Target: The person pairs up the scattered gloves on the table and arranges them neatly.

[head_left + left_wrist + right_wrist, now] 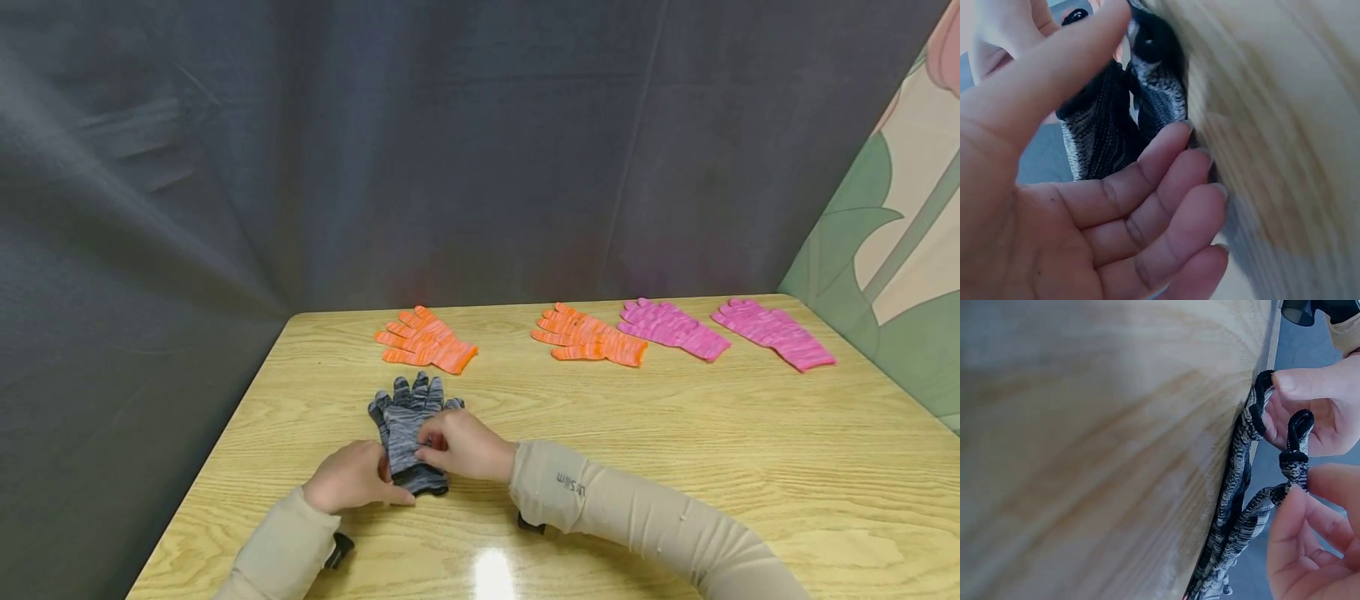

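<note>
Two grey-and-black knitted gloves [407,429] lie one on top of the other, fingers pointing away from me. My right hand [468,444] pinches the upper glove [1259,509] near its right edge between thumb and fingertips, and its cuff end stands raised off the lower one. At the near left corner, my left hand [356,477] has its thumb at the black edge of the lower glove's cuff [1264,381] and its fingers curled in at the glove's left side. The left wrist view shows those fingertips [1207,203] down at the wooden surface beside the knit.
Farther back on the wooden table [600,417] lie an orange glove [427,340], a second orange glove [588,337], a pink glove [672,328] and another pink glove [772,333]. A dark curtain [465,158] hangs behind and to the left. A leaf-patterned panel [892,225] borders the right.
</note>
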### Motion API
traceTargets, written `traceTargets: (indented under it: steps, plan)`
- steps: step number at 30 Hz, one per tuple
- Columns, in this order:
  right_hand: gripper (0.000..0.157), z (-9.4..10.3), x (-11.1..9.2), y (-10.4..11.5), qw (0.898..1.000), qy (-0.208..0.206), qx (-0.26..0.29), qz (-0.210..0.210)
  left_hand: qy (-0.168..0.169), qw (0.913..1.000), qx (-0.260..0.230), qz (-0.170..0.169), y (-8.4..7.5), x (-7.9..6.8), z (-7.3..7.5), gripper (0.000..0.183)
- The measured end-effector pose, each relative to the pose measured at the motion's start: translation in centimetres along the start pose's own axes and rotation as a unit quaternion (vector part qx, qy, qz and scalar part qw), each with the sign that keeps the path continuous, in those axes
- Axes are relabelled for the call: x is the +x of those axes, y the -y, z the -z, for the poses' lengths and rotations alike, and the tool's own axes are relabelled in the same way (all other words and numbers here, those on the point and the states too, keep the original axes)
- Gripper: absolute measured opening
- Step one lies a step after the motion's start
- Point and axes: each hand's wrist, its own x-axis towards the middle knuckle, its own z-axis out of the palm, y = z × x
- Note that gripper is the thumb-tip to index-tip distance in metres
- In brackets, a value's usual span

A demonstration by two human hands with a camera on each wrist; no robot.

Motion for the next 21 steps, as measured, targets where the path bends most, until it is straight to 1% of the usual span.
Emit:
traceTargets:
  steps: [8, 12, 17, 21]
  plan:
    - [0.008, -0.10, -0.19, -0.01, 1.000, 0.015, -0.010, 0.006, -0.005, 0.9998, 0.013, 0.011, -0.06, 0.12, -0.19, 0.033]
    - [0.009, -0.11, -0.21, 0.14, 1.000, 0.020, -0.008, 0.002, -0.005, 0.9998, 0.015, 0.015, -0.21, 0.01, -0.13, 0.033]
    - [0.009, -0.05, -0.21, 0.31, 0.999, 0.032, -0.007, 0.003, -0.006, 0.9997, 0.017, 0.014, -0.23, -0.07, -0.13, 0.035]
    - [0.009, -0.15, -0.17, 0.16, 0.999, 0.051, -0.018, 0.008, 0.001, 0.9999, 0.007, 0.010, -0.22, -0.15, -0.01, 0.039]
